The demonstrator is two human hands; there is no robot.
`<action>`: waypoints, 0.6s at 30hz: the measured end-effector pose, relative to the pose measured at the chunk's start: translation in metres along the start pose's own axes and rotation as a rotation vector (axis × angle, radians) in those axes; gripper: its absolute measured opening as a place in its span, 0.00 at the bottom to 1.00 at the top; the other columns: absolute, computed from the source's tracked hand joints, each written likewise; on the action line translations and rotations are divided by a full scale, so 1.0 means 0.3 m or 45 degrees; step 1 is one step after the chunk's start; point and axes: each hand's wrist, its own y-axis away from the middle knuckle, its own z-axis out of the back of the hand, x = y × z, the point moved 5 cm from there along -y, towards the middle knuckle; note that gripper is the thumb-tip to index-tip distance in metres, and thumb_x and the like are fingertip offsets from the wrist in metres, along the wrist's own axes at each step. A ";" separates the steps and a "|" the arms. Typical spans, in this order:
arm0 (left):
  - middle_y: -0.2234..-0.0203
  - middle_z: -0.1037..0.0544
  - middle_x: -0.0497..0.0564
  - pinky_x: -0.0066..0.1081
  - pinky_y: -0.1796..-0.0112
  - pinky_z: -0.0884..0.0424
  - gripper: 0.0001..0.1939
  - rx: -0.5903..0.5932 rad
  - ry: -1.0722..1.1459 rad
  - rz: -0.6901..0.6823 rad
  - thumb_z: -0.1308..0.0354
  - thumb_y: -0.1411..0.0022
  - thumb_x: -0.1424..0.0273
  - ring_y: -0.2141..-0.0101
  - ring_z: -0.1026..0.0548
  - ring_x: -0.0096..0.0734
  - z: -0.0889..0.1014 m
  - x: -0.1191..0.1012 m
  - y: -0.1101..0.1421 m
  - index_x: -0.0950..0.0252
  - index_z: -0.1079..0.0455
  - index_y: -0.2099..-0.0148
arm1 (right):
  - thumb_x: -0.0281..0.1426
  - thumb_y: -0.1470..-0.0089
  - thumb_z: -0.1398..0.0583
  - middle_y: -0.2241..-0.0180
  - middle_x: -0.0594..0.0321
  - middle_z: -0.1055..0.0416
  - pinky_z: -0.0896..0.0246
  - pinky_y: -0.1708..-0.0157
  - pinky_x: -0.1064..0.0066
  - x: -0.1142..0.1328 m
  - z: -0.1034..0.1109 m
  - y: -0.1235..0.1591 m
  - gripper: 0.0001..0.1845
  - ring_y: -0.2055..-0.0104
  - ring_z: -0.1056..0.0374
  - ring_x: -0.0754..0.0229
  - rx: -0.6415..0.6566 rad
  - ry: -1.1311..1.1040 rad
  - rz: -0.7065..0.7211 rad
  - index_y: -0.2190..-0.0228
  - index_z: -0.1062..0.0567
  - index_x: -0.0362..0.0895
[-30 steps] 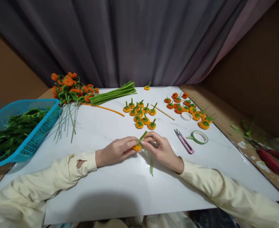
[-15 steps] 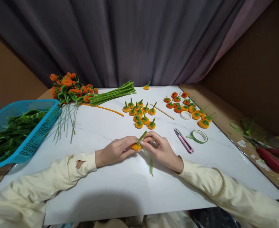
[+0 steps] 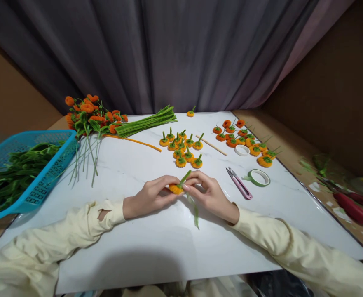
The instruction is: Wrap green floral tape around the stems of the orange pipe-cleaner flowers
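Observation:
Near the middle of the white table, a yellow-orange fuzzy pipe-cleaner flower (image 3: pixel 176 189) with a short green stem is held between both hands. My left hand (image 3: pixel 152 194) grips the flower head from the left, thumb and fingers around its edge. My right hand (image 3: pixel 210 194) pinches at the base of the stem, and a strip of pale green tape (image 3: pixel 196 214) hangs down from its fingertips. The stem points up and to the right. Just beyond the hands, several similar yellow flowers (image 3: pixel 181 161) stand with their stems up.
Pink thread snips (image 3: pixel 239 184) and a green tape roll (image 3: pixel 259 178) lie to the right, near a white ring (image 3: pixel 242 150) and more flowers (image 3: pixel 264 161). A blue basket (image 3: pixel 50 165) of green leaves stands left. Green pipe cleaners (image 3: pixel 148 121) and a wooden stick (image 3: pixel 211 145) lie farther back.
The left hand's fingers have shifted slightly around the flower, and its head shows a little more. The right hand and tape have barely moved.

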 end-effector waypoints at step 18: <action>0.70 0.26 0.50 0.26 0.73 0.24 0.13 0.149 0.900 0.764 0.36 0.44 0.67 0.75 0.24 0.27 -0.045 0.051 0.013 0.66 0.33 0.59 | 0.37 0.46 0.38 0.77 0.66 0.31 0.38 0.69 0.71 -0.007 0.004 -0.001 0.10 0.73 0.33 0.63 0.243 -0.304 -0.133 0.66 0.30 0.42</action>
